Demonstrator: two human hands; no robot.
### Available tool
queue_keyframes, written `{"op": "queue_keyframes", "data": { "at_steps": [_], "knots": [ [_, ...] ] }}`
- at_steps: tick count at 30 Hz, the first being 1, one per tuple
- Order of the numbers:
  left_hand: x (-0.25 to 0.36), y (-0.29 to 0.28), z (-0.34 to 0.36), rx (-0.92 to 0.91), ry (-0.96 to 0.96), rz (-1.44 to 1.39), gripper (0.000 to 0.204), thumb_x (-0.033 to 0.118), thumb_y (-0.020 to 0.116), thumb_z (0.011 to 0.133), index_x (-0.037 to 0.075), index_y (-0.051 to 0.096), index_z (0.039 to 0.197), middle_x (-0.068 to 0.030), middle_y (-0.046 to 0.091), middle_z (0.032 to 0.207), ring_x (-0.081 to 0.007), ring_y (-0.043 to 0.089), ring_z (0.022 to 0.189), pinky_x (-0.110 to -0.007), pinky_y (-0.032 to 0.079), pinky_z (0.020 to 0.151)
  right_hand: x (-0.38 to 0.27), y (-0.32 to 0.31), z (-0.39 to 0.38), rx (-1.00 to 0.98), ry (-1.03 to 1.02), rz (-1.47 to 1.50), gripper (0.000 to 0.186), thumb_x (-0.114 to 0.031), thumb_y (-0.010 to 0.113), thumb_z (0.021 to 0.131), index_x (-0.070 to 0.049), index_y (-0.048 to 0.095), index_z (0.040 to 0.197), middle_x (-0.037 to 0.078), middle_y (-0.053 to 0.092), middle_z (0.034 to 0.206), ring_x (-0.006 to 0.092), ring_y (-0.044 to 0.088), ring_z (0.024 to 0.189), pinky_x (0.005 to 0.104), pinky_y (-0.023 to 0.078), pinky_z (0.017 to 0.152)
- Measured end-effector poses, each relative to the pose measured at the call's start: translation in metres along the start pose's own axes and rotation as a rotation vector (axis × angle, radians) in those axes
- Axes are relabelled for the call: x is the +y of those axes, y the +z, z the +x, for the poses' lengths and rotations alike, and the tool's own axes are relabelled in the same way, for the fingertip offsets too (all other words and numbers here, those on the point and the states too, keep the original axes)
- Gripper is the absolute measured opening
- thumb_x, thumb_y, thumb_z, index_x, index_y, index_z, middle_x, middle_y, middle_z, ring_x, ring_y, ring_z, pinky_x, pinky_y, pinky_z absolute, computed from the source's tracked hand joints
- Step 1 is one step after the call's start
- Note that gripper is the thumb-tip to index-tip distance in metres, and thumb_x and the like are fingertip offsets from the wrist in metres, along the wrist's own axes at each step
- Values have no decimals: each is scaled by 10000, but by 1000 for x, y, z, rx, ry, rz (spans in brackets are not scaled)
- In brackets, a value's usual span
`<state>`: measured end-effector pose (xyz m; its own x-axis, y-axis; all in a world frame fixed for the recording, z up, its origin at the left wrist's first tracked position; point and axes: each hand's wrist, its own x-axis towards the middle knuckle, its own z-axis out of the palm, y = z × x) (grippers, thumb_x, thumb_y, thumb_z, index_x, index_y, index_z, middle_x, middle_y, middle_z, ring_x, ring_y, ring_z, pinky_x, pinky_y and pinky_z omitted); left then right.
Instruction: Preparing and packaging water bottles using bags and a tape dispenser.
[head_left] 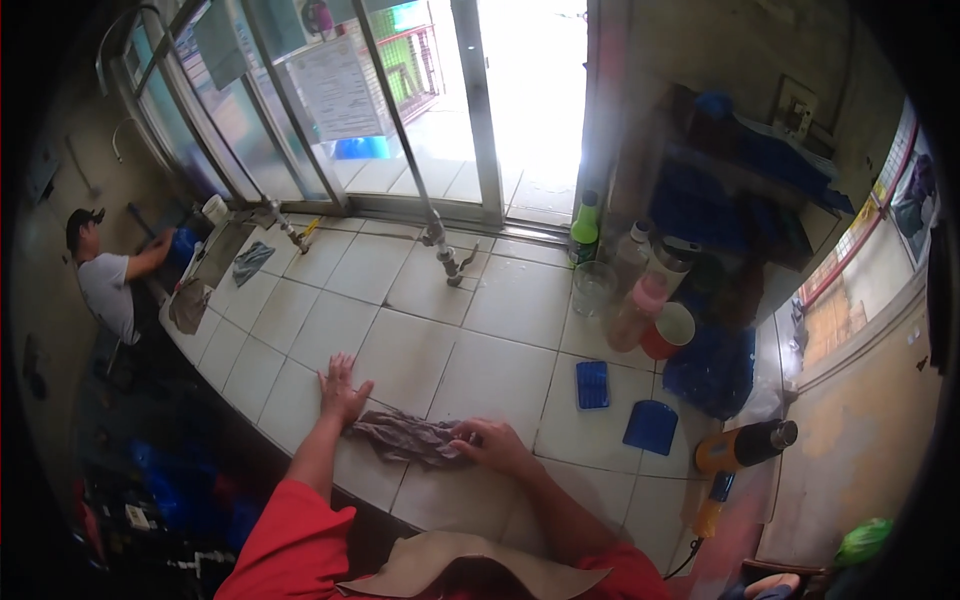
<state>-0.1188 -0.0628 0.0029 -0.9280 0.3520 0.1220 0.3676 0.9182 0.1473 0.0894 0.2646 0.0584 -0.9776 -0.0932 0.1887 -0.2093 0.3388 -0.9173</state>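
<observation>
A crumpled grey-brown cloth lies in a long bunch on the white tiled counter, near its front edge. Just past the cloth's left end, my left hand rests on the tiles with its fingers spread, holding nothing. My right hand is at the other end, its fingers curled down and closed on the rag. To the right of that hand, a blue ridged plastic piece and a flat blue scraper-like plate lie on the tiles.
Back right stand a green bottle, a clear glass, a pink-capped bottle and a red cup. An orange-and-black flask lies at right. Pipe taps rise near the glass doors. A person works at far left.
</observation>
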Motion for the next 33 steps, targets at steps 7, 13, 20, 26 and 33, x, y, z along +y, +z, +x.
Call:
{"op": "queue_keyframes", "data": {
  "at_steps": [7,13,20,26,33],
  "knots": [
    [3,-7,-3,41,-45,-53,764,523,584,878,84,387,1472,-150,312,1570,-339,267,1474,-621,120,1186,0,2,0,-30,-19,-34,229,-253,705,895,-79,705,1045,49,695,892,184,615,690,304,495,666],
    [4,-7,-2,53,-41,-52,742,493,605,870,90,401,1460,-151,324,1565,-340,289,1464,-616,138,1184,2,3,-1,-36,-26,-44,235,-289,676,916,-95,692,1047,41,681,888,190,606,691,315,486,666],
    [1,-5,-5,61,-60,-59,764,545,603,854,108,422,1454,-137,329,1560,-316,299,1457,-609,142,1187,2,2,-3,-54,-29,-87,242,-296,670,920,-95,690,1052,43,680,896,195,605,691,319,483,667],
    [6,-8,-2,55,-54,-70,739,488,615,871,90,406,1457,-155,331,1562,-337,298,1458,-608,139,1185,5,3,-2,-34,-53,-49,241,-294,672,919,-97,690,1056,47,680,900,201,608,700,323,483,669],
    [6,-10,-4,60,-55,-63,736,491,614,873,91,407,1455,-156,332,1561,-334,304,1456,-609,148,1183,6,5,-2,-41,-45,-51,230,-278,679,912,-100,690,1057,48,682,906,207,612,706,325,486,672]
  ]
}}
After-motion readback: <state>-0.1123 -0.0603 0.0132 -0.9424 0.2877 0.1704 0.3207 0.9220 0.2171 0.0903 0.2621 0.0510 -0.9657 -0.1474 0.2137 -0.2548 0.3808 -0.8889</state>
